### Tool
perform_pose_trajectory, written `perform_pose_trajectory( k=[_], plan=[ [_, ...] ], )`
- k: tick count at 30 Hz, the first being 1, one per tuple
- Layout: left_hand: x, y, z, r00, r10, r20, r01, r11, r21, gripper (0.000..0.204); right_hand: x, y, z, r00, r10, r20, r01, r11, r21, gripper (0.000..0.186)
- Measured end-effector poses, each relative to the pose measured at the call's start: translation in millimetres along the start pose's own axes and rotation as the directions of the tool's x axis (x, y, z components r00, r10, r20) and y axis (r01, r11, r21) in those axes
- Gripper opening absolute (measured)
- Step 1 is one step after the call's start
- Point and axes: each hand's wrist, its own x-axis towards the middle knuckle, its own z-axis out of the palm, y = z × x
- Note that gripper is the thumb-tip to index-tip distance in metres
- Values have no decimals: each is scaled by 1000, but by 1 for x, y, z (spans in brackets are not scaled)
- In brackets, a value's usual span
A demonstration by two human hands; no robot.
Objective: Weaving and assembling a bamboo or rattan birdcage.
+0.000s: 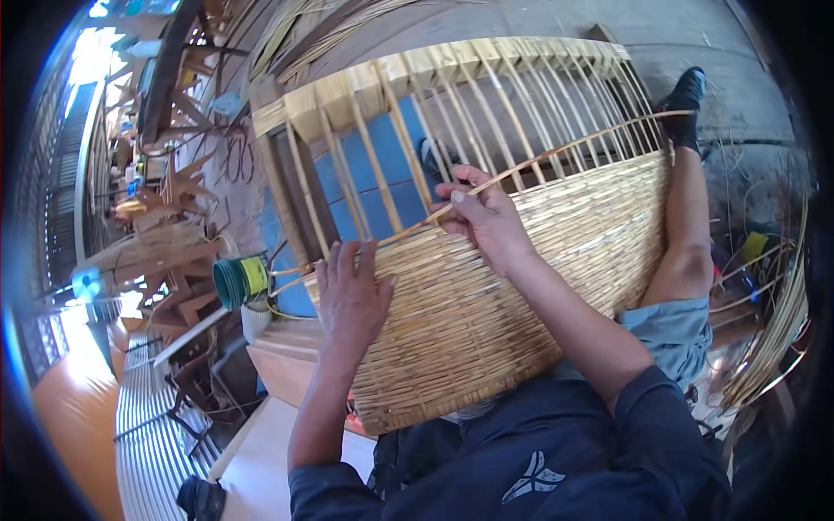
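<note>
Across my lap leans a woven cane panel [469,313] on a wooden frame, its lower part tightly woven and its upper part bare upright rods [495,95]. A long thin cane strand [573,146] runs slantwise over the rods, from the left side of the frame out past its right side. My right hand [486,217] pinches this strand between thumb and fingers near the panel's middle. Flat on the top edge of the weave, at the left, lies my left hand [352,291], fingers stretched out next to the strand's left end.
Beside the frame's left edge stands a dark green cylinder with a yellow label [239,282]. Loose cane bundles lie at the right [773,321] and at the top [321,39]. Wooden pieces [178,195] clutter the left. My outstretched leg [686,217] borders the panel's right side.
</note>
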Motion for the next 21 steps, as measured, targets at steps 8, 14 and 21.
perform_pose_trajectory(
  k=[8,14,21],
  plan=[
    [7,10,8,998,54,-24,-54,998,8,63,56,-50,38,959,210,192,5,662,-749,24],
    [16,23,1,999,-37,8,37,999,-14,59,141,-26,103,889,253,382,414,-87,-906,22],
    [23,25,0,999,-52,16,52,997,-49,49,138,24,90,850,-455,267,379,175,-909,27]
  ],
)
